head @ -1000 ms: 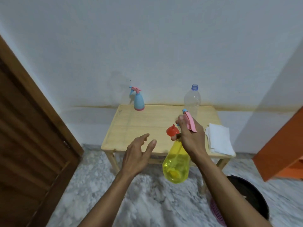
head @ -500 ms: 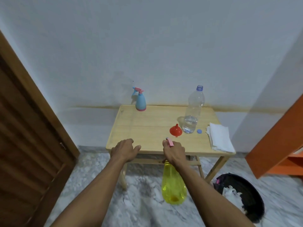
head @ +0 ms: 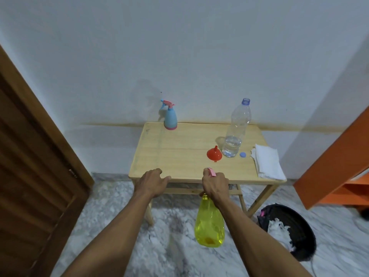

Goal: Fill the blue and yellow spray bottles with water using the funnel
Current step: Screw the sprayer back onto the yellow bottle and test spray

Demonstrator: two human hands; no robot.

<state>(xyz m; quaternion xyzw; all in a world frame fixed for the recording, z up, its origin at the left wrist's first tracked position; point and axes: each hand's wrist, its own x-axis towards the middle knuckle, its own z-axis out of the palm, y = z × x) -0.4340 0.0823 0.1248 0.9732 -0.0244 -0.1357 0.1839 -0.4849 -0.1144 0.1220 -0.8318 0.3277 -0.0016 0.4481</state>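
Head view: right hand [head: 215,183] grips the neck/sprayer of the yellow spray bottle [head: 210,222], fingers curled round it, pink trigger [head: 211,171] poking up above the knuckles. Bottle hangs below the worktop's [head: 179,152] front edge, over the marble floor [head: 169,246], body see-through w/ a little orange-ish bit at the bottom. Left hand [head: 152,181] sits at the front edge of the worktop, fingers loosely curled, holding nothing; can't tell if it touches the wood.

On the worktop: blue spray bottle [head: 170,116] upright at the back-left by the wall, pink sprayer on. Clear water bottle [head: 236,129] upright back-right, cap off, water only in the lower part. Red funnel [head: 214,153] just beside it on the left, wide end down, spout up. Blue cap [head: 242,154] just right of the water bottle's base. White folded cloth [head: 267,164] at the right edge.

Black bin [head: 295,232] on the floor lower right w/ white scraps inside. Wooden door [head: 34,156] at left, orange furniture [head: 335,170] at right.
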